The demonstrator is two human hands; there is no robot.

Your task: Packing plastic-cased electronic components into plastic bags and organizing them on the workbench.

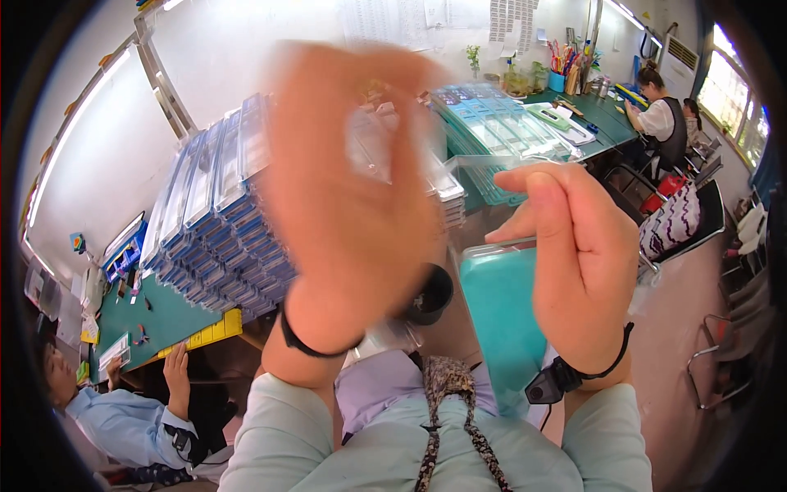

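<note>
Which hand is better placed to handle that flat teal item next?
Probably the right hand: its bent fingers are near the top edge of the flat teal item. The left hand, blurred, appears farther from it.

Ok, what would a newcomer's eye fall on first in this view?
Probably the left hand, large and blurred just left of centre. Next, the right hand to its right, beside a bright turquoise flat piece. Then the tall stack of clear and blue cases, rising to the left of the left hand.
</note>
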